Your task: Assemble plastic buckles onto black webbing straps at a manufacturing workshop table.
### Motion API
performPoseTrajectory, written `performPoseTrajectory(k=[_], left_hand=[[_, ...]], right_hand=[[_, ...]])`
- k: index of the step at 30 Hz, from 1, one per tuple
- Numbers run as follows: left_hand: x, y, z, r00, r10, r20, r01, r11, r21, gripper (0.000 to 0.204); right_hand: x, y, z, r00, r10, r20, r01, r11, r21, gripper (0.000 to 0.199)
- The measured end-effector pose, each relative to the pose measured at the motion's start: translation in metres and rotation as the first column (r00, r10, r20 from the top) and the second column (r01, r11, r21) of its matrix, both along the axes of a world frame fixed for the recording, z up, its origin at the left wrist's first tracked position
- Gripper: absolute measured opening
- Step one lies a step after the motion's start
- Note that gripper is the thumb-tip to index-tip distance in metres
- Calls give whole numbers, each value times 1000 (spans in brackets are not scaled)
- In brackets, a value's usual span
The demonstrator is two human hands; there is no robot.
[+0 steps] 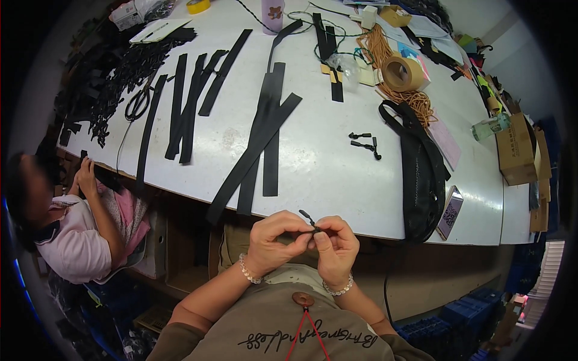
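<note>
Just off the table's front edge, my left hand [280, 240] and my right hand [336, 245] meet, thumbs and fingertips pinched together. Between them is a small black zipper pull [306, 215], its slim end poking up past the fingertips. The rest of it is mostly covered by my fingers. Several similar black pulls [365, 144] lie on the white table ahead, to the right. Long black webbing strips [271, 138] cross one another just beyond my hands. To the right rests a black bag [419, 186] with a strap.
More black strips [180, 108] and scissors [139, 103] lie left, near a heap of black pieces [129, 69]. Tape [402, 74], brown cord [415, 103] and a phone [450, 212] are at right. A purple bottle [272, 15] stands far back. A co-worker [84, 234] sits at left.
</note>
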State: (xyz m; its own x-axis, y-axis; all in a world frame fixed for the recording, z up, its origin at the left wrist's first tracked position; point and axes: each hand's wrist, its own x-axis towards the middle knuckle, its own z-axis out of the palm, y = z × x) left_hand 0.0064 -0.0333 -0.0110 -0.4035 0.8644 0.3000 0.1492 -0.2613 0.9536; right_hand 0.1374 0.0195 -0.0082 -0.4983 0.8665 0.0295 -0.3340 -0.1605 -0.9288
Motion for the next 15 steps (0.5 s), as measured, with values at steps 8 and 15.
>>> performPoseTrajectory(k=[8,15], left_hand=[[-1,-1,-6,988,-61,141,57,998,36,17],[-4,-2,-7,900,-73,429,100,994,-42,16]], right_hand=[[1,10,-1,996,-48,79,23,956,291,15],[1,7,14,999,13,47,-12,1000,-21,9]])
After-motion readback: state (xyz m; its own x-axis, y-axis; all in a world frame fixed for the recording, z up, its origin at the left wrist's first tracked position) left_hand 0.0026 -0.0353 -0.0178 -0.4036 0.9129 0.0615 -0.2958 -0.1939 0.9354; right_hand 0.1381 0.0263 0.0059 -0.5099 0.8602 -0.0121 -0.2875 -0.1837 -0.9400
